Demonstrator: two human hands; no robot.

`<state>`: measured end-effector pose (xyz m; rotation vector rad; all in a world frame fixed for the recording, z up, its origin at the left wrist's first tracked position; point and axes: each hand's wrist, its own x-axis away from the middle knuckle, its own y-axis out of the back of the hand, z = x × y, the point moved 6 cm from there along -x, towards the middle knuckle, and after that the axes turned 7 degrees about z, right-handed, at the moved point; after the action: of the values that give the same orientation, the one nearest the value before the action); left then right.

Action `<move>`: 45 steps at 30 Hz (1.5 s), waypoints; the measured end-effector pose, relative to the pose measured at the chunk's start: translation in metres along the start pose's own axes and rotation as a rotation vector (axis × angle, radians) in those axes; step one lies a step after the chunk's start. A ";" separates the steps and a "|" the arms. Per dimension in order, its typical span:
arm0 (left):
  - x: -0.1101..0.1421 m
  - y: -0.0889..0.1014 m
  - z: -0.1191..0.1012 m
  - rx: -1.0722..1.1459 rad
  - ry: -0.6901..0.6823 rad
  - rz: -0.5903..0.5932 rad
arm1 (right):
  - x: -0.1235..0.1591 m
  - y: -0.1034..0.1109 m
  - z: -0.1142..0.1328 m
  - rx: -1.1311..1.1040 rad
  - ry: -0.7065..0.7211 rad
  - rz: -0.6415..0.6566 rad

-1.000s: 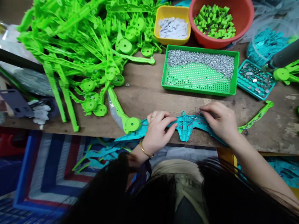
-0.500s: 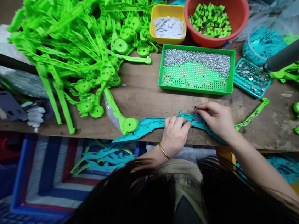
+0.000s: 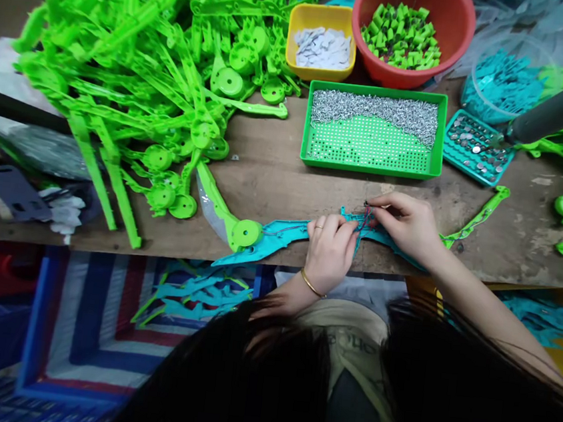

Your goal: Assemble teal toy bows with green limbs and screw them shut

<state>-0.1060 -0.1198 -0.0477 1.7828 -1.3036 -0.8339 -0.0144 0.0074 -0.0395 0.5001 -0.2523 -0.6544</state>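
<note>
A curved blue plastic toy bow body (image 3: 279, 234) lies along the front of the bench, with a lime-green limb (image 3: 245, 233) at its left end and another green limb (image 3: 477, 215) at its right. Thin red and dark wires (image 3: 366, 214) rise from its middle. My right hand (image 3: 408, 228) pinches them near a small dark end between thumb and forefinger. My left hand (image 3: 330, 250) lies over the bow's middle, fingers bunched, the tips closed where the wires come up. Those fingers cover part of the body, and what exactly they pinch is partly hidden.
Behind the hands stands a green tray (image 3: 371, 160) of small screws. Farther back are a yellow tub (image 3: 292, 54) of white pieces and a red bowl (image 3: 406, 80) of green pieces. A teal tray (image 3: 479, 148) holds round metal pieces. Green limbs (image 3: 140, 68) are heaped left.
My left hand has slid right along the bow to its middle and closed at the wires. My right hand keeps its pinch on the wires, with little movement.
</note>
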 end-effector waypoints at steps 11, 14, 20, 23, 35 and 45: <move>-0.011 0.004 0.001 -0.012 0.006 0.141 | 0.001 0.000 -0.001 -0.115 0.000 0.026; -0.012 0.005 -0.001 -0.018 -0.024 0.126 | 0.002 -0.001 -0.002 -0.141 0.000 0.035; -0.007 0.006 -0.007 -0.094 -0.119 -0.015 | 0.002 0.003 0.003 -0.003 0.077 0.008; -0.004 0.004 -0.013 -0.177 -0.224 -0.039 | 0.001 -0.001 0.008 0.205 0.193 0.046; -0.004 -0.004 -0.010 -0.150 -0.235 -0.037 | 0.005 -0.016 0.013 0.631 0.328 0.218; -0.003 -0.008 -0.010 -0.211 -0.214 0.034 | -0.005 -0.009 0.007 0.277 0.173 0.408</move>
<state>-0.0947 -0.1135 -0.0494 1.5351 -1.3222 -1.1239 -0.0256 0.0015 -0.0389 0.7423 -0.2730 -0.1765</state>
